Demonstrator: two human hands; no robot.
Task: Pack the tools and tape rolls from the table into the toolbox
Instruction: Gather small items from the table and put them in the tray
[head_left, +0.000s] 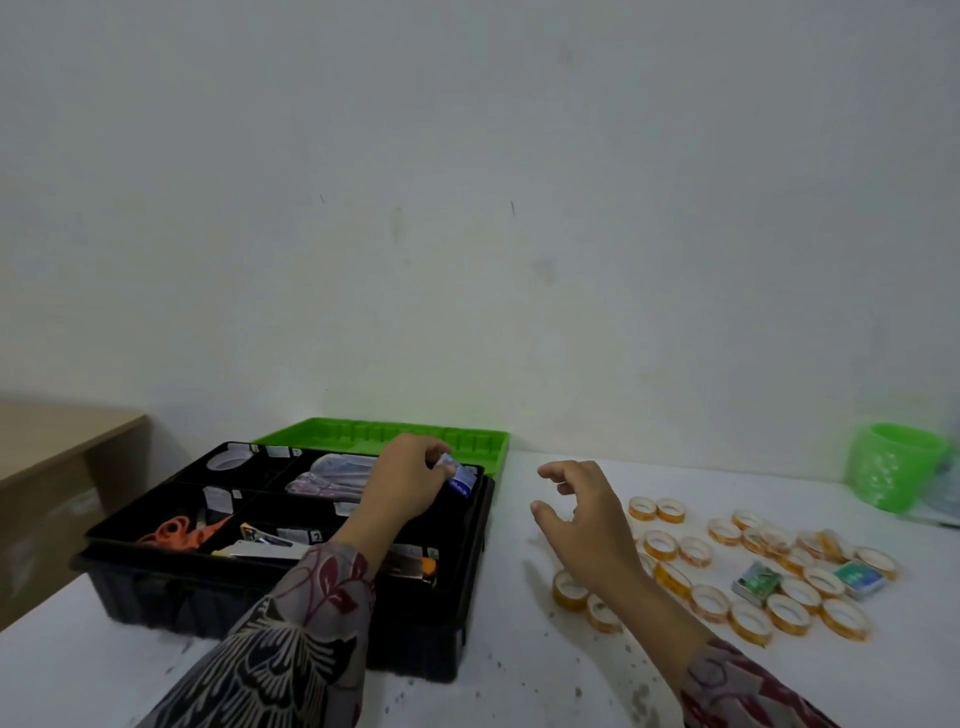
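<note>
Left hand (410, 483) pinches a small blue and white box (460, 478) between thumb and fingertips, fingers curled round it, over the far right compartment of the black toolbox (171, 587). That box tilts with its lower end towards the compartment, so the drop looks to be straight down and short. Right hand (582, 514) hangs over the white table (519, 649) just right of the toolbox, thumb and fingers spread in a loose curve, holding nothing. I cannot tell whether it grazes the tabletop

Scattered tape rolls (788, 613) lie to the right of that hand and towards the person, most flat with the hole up, a few tipped on edge. Nearest are a pair (657, 509) just beyond its knuckles and two (569, 590) beside the wrist, partly hidden by it. Two more small boxes (756, 583) sit among the rolls, further right. The right hand is plainly the nearer one for all of these, and the left would have to cross over the toolbox rim to reach them. Orange scissors (176, 532) already lie in a near left compartment, and the green lid (363, 434) stands open behind
</note>
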